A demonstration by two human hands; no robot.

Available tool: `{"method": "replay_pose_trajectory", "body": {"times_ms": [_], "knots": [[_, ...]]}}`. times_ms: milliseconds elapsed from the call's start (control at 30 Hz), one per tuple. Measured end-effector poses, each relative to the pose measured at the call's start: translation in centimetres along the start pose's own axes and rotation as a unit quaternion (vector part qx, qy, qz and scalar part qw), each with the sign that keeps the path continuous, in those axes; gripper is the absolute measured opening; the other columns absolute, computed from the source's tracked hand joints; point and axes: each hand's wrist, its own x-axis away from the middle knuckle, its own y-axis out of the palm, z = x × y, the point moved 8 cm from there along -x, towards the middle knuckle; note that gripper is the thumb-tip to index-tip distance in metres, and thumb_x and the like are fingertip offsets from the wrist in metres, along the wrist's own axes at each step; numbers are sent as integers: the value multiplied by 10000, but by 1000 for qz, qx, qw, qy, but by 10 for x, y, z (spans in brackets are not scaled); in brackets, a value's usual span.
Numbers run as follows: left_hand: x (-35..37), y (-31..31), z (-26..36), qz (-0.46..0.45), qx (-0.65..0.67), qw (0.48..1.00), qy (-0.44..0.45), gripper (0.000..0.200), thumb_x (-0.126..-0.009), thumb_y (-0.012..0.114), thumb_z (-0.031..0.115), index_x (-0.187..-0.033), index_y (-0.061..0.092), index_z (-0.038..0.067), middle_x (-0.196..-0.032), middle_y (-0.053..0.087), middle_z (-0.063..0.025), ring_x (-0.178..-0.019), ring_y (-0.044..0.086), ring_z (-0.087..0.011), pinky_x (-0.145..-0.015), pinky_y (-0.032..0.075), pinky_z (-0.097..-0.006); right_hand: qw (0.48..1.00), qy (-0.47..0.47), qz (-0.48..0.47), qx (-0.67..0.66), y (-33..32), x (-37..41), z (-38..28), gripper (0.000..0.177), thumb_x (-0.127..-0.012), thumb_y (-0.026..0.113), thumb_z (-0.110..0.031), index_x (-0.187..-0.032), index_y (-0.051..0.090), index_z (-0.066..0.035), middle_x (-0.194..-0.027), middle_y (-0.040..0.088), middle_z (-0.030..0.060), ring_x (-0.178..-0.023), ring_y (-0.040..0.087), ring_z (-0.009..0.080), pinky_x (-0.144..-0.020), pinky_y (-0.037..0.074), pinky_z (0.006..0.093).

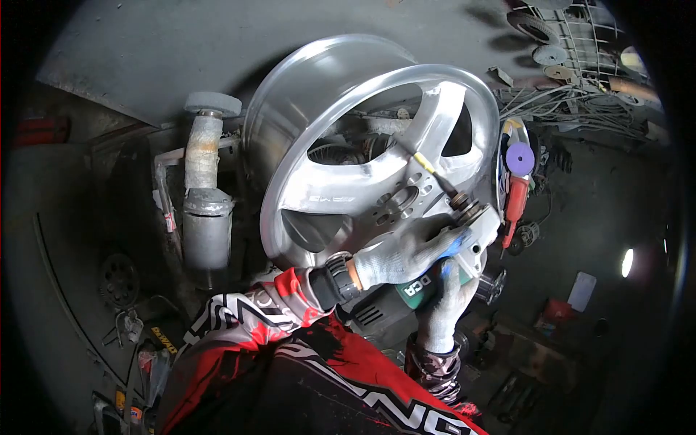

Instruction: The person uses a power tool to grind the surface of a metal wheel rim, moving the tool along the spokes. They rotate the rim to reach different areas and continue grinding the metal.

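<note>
Both my gloved hands are on a green and grey DCA angle grinder [416,288]. My left hand [402,254], with a black watch at its wrist, is closed over the metal gear head, its fingertips at the blue-stained part of the glove. Lower down, my right hand [444,312] wraps the body just behind the head. From the spindle a narrow shaft with a yellowish section [423,161] points up and left across the wheel's spokes. The polished alloy wheel rim [304,163] stands tilted in front of me, its hub close beside the shaft.
Left of the wheel stands a grey motor with a wrapped column and round disc [212,104]. A red tool [515,203] with a purple disc [520,158] hangs at the right. Cables [580,109] and discs crowd the upper right. A DeWalt-marked item [164,341] lies lower left.
</note>
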Motion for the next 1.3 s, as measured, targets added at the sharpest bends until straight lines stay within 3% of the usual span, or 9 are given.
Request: {"method": "replay_pose_trajectory", "body": {"times_ms": [267, 467, 767, 833, 933, 1000, 1100, 1200, 1300], "knots": [[-25, -3, -3, -32, 184, 978, -93, 297, -1036, 495, 127, -1299, 547, 0, -1228, 599, -261, -1052, 635, -422, -916, 517, -453, 999, -17, 24, 16, -4, -4, -7, 888, -859, 793, -163, -1559, 269, -9, -1379, 532, 133, -1237, 557, 227, -1063, 453, 376], [-3, -1, 8, 10, -4, 999, 40, 302, -1067, 495, 183, -1323, 540, 29, -1252, 593, -240, -1043, 641, -405, -920, 519, -445, 1000, 1, 28, -8, -5, 6, 1, 911, -843, 805, -141, -1558, 258, -3, -1382, 532, 138, -1243, 566, 236, -1066, 462, 376], [5, 6, -10, -43, 121, 976, -178, 336, -1061, 535, 273, -1274, 599, 21, -1146, 634, -234, -1039, 650, -293, -946, 489, -382, 996, 70, 37, -40, -7, 16, 14, 832, -877, 772, -174, -1538, 295, -11, -1375, 539, 126, -1244, 568, 236, -1067, 464, 390], [10, 14, -18, -88, 151, 955, -241, 336, -1064, 476, 159, -1382, 556, 86, -1116, 635, -204, -922, 667, -369, -759, 553, -448, 997, 63, 32, -33, -8, 16, 10, 821, -881, 766, -174, -1538, 300, -13, -1375, 541, 125, -1244, 567, 234, -1064, 464, 388], [-9, -2, 15, 26, -7, 999, 18, 308, -1066, 509, 227, -1299, 600, 48, -1080, 662, -197, -915, 675, -353, -757, 547, -434, 998, 48, 31, -23, -1, 12, 1, 802, -886, 758, -168, -1535, 312, -15, -1378, 542, 127, -1241, 565, 228, -1058, 464, 381], [-17, -8, 19, 39, 13, 999, 22, 313, -1071, 513, 262, -1257, 616, 31, -1049, 670, -203, -905, 678, -348, -776, 540, -417, 1000, 17, 21, -1, -2, 4, -6, 805, -885, 759, -167, -1537, 313, -10, -1383, 541, 129, -1241, 563, 230, -1059, 462, 382], [-29, -2, -4, -40, 242, 945, -218, 270, -1048, 505, 159, -1269, 609, 43, -1188, 634, -221, -1046, 646, -383, -920, 508, -431, 999, -24, 20, 22, 2, -5, -12, 702, -924, 723, -221, -1495, 380, 1, -1366, 568, 123, -1220, 586, 221, -1048, 470, 376], [-35, -9, 15, -17, 52, 998, 5, 332, -1061, 513, 250, -1265, 609, 5, -1147, 674, -204, -1042, 666, -293, -919, 506, -395, 998, -58, 19, 32, -1, -4, -18, 614, -965, 681, -273, -1454, 444, 11, -1352, 591, 122, -1207, 604, 211, -1037, 479, 367], [-22, -1, 4, -13, 89, 995, -43, 323, -1054, 518, 224, -1261, 599, -10, -1134, 670, -211, -1027, 665, -292, -914, 509, -394, 1000, -16, 12, 22, -1, -5, -12, 836, -867, 780, -206, -1535, 315, -13, -1353, 555, 123, -1222, 567, 222, -1054, 457, 381]]}}
